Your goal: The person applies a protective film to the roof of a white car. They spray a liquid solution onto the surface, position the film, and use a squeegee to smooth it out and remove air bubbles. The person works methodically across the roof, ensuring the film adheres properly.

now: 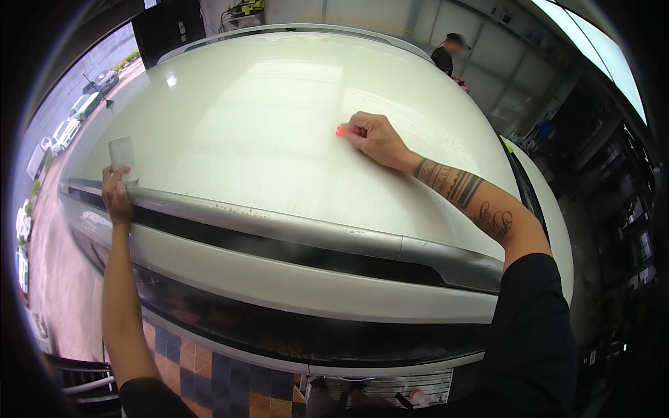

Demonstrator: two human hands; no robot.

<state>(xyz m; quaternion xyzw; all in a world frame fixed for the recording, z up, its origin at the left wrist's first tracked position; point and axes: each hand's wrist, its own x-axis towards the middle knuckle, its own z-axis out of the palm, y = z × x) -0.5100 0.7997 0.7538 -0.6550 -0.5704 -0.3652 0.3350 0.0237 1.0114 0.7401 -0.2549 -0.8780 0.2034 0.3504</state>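
Note:
The white car roof (230, 118) spreads out before me, with a wet-looking sheen and blurred reflections. My right hand (378, 139) is over its middle, fingers closed around a small bright orange-red piece (341, 131). Most of that piece is hidden in the grip, so its kind does not show. At the near left edge, my left hand (117, 194) is closed around a pale translucent bottle (122, 155) beside the silver roof rail (279, 221). The bottle's lower part is covered by the fingers.
Along the roof's far side runs a second rail (293, 29). A short antenna (109, 103) stands at the left. Another person (446, 56) in dark clothes is beyond the car. Below lies a checkered tile floor (209, 369); parked cars (66, 132) show outside at left.

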